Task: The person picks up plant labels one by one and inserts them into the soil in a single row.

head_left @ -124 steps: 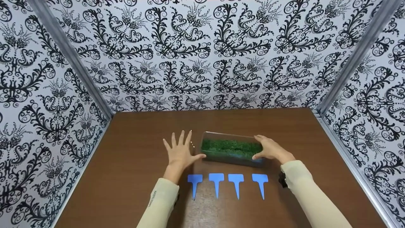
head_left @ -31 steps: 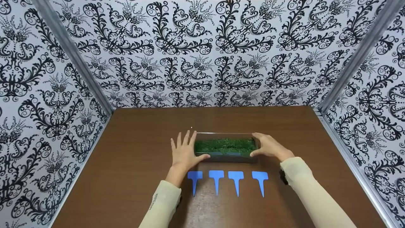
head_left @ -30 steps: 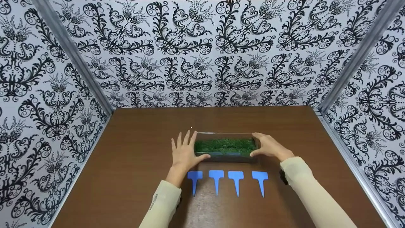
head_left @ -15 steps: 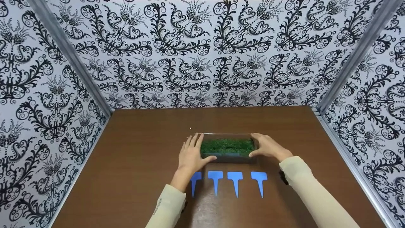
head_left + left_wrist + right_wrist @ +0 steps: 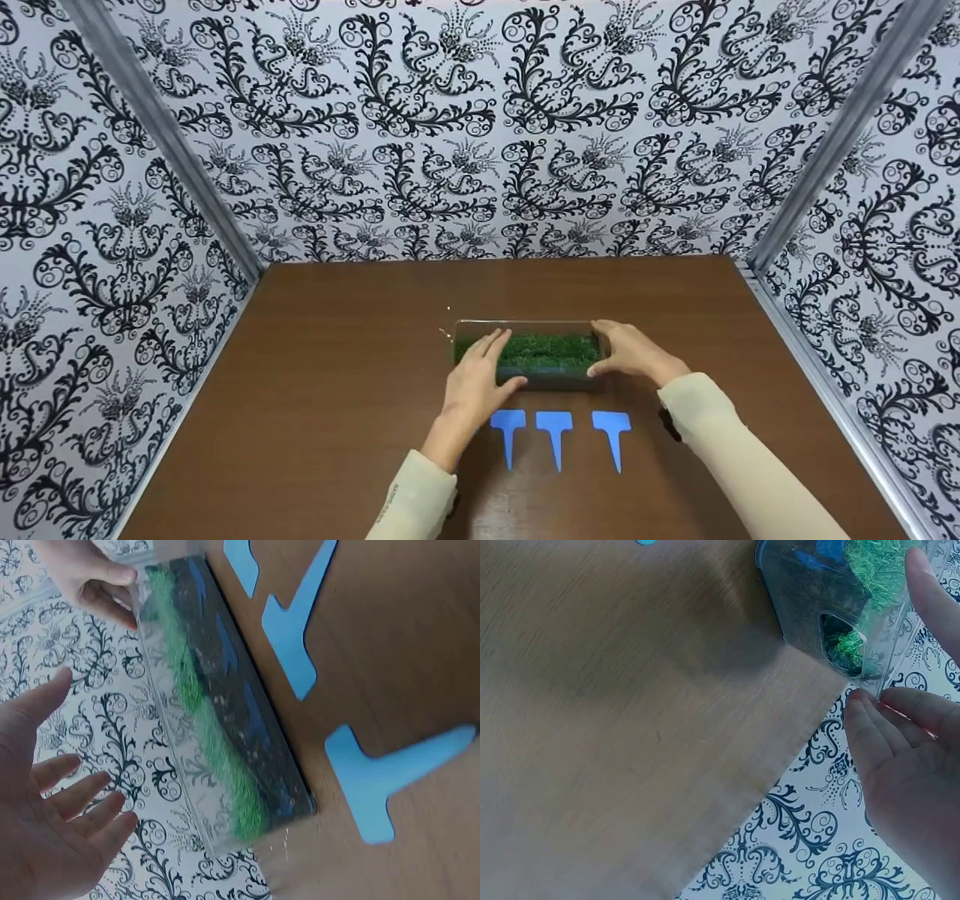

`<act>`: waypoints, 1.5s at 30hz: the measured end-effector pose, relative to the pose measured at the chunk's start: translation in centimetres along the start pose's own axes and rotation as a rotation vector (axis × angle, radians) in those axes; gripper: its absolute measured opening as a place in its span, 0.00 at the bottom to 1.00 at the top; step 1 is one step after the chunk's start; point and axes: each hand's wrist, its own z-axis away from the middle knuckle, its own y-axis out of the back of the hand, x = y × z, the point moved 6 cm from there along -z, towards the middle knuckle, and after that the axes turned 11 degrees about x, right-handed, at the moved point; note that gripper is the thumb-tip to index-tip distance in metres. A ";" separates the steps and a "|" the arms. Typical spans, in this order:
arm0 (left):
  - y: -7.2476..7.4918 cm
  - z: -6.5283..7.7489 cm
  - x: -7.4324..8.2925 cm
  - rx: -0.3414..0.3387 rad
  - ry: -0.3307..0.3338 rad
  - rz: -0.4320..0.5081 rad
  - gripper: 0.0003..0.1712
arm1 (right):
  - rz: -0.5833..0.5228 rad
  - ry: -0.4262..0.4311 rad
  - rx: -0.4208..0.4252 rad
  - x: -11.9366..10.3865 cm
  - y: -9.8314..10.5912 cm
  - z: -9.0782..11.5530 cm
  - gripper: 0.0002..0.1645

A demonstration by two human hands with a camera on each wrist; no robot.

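Observation:
A clear plastic box [image 5: 551, 354] with green grass over a dark layer sits on the table, its long side facing me. My right hand [image 5: 636, 351] grips its right end, thumb at the front and fingers at the back corner; the right wrist view shows the fingertips at the rim [image 5: 879, 690]. My left hand [image 5: 474, 381] has relaxed, spread fingers and overlaps the box's left part in the head view. From the left wrist view, a gap separates that hand [image 5: 64, 817] from the box [image 5: 217, 742]. Blue T-shaped plant labels [image 5: 554, 424] lie in front of the box.
The brown wooden table [image 5: 322, 420] is bounded by walls with black-and-white scroll-patterned covering [image 5: 420, 150] and metal corner posts [image 5: 169, 127]. One plant label at the left is almost wholly hidden behind my left hand. Small bright specks [image 5: 448, 332] show by the box's left end.
Earlier the box stood askew; it has been turned straight and shifted slightly left, with my right hand on it. My left hand has moved right from the box's left end, across its front.

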 end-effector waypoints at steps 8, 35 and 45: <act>-0.9 0.7 2.1 -0.011 -0.053 0.028 0.38 | 0.022 0.012 0.014 -0.3 0.4 0.0 0.57; -6.2 2.5 5.8 -0.192 -0.014 0.036 0.25 | 0.062 0.030 0.010 -0.5 0.0 -0.2 0.58; -7.6 2.6 6.6 -0.238 0.014 0.041 0.25 | 0.053 0.028 0.007 -0.5 0.0 -0.2 0.58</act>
